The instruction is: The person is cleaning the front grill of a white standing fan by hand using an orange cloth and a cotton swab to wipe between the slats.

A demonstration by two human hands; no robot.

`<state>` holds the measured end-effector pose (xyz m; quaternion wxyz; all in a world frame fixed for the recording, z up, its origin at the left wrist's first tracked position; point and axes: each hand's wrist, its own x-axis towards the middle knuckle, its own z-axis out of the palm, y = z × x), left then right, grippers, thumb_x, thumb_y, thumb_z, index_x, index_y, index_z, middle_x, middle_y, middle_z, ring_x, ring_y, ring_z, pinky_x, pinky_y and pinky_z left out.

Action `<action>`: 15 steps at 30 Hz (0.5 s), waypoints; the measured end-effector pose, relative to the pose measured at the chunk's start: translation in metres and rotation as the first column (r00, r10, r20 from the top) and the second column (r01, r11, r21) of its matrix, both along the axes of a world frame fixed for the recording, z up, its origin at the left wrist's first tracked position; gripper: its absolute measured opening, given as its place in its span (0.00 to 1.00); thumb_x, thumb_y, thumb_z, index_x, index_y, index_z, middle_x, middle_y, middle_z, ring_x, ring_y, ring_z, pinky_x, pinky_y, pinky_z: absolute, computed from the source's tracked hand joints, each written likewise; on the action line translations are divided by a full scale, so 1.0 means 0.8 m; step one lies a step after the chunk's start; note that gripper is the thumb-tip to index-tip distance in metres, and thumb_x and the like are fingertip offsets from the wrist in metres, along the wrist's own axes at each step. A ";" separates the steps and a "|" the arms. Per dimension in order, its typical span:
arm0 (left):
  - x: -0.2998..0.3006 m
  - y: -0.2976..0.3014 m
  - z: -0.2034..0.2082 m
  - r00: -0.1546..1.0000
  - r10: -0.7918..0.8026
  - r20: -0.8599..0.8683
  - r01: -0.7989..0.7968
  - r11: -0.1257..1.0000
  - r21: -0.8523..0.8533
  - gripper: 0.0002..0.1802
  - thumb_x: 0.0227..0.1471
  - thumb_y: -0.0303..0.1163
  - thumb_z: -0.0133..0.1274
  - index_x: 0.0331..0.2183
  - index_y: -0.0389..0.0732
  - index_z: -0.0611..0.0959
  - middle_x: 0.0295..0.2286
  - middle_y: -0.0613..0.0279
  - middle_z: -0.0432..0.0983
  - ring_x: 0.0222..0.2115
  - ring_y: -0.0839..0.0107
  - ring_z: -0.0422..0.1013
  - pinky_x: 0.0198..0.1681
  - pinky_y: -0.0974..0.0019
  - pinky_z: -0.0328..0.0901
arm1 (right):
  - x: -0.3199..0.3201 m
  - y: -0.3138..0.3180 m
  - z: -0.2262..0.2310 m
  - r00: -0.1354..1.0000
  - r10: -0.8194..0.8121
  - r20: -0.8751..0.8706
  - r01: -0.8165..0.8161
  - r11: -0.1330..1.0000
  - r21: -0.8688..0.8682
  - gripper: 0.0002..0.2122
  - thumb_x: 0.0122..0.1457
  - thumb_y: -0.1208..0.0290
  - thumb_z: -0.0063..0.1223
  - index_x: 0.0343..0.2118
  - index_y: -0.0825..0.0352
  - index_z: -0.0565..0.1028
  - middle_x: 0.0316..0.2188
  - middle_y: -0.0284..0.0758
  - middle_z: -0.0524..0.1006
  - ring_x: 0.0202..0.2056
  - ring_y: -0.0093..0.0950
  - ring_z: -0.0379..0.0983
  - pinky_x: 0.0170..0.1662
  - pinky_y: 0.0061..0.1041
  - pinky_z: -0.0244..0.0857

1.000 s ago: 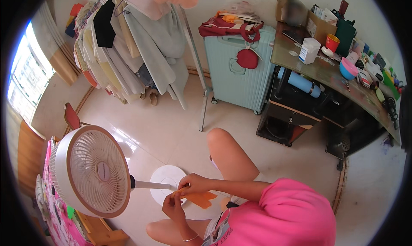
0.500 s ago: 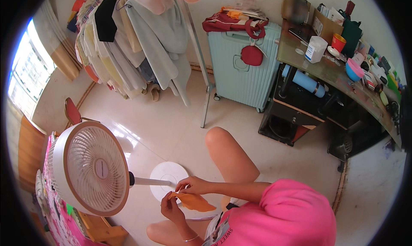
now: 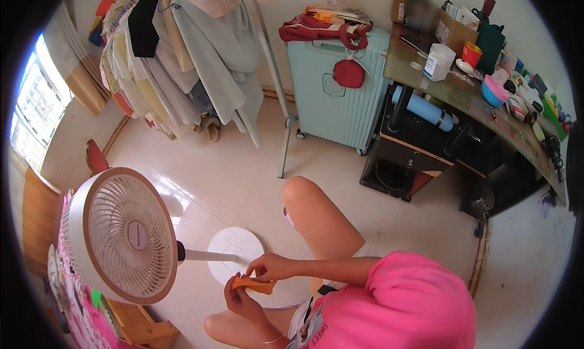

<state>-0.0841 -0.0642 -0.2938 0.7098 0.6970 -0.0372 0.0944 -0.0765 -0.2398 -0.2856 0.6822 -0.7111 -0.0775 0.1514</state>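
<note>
A small piece of orange cloth (image 3: 260,286) is held up in front of my body, folded into a narrow shape. My left hand (image 3: 241,298) pinches its left end, thumb and fingers closed. From above, my right hand (image 3: 269,267) bends down with its fingertips closed on the cloth's upper edge. Part of the cloth is hidden behind the fingers. Just beyond my hands is the round white base of a standing fan (image 3: 236,251); its large fan head (image 3: 131,236) rises to the left.
Clothes hang on a rack (image 3: 283,130) at the back left. A pale green suitcase (image 3: 331,115) stands beside it, bearing a red bag. To the right is a cluttered glass-topped desk (image 3: 404,69). Pink patterned fabric (image 3: 82,312) and a wooden piece (image 3: 143,324) lie at the lower left.
The orange cloth, spread out wider before, is now gathered into a smaller fold between my hands. The whole view has shifted slightly.
</note>
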 end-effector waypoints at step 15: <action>0.013 -0.005 -0.003 0.941 -0.250 -0.227 0.156 0.919 -0.362 0.20 0.66 0.31 0.43 0.55 0.33 0.72 0.51 0.52 0.70 0.52 0.63 0.70 0.54 0.59 0.69 | 0.018 -0.014 0.025 0.882 -0.146 0.448 0.242 0.956 -0.166 0.09 0.59 0.67 0.57 0.39 0.62 0.81 0.30 0.35 0.80 0.33 0.32 0.77 0.37 0.29 0.69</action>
